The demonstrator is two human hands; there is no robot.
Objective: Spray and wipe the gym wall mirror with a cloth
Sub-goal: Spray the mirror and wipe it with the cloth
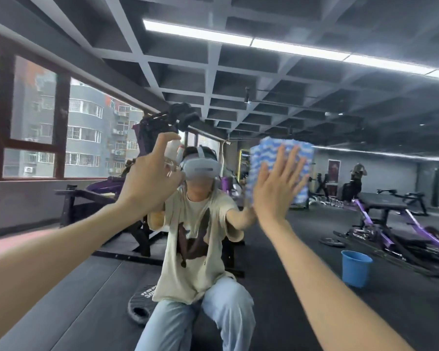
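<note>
On my remote feed the head camera faces the large gym wall mirror (238, 72), which fills the field. The left hand (150, 173), raised at centre left, has its fingers curled round a small white plastic spray bottle (173, 148), held near the glass at the height of the reflected head. I cannot tell whether the nozzle touches the glass. The right hand (276, 188), at centre right, is spread flat with its fingers straight and apart. It presses a blue-and-white wave-patterned cloth (262, 155) against the mirror, and the cloth shows above and beside the fingers. The mirror returns a crouching figure in a beige T-shirt and pale jeans (195, 236), and a blue plastic bucket (355, 268) on the dark floor at lower right.
</note>
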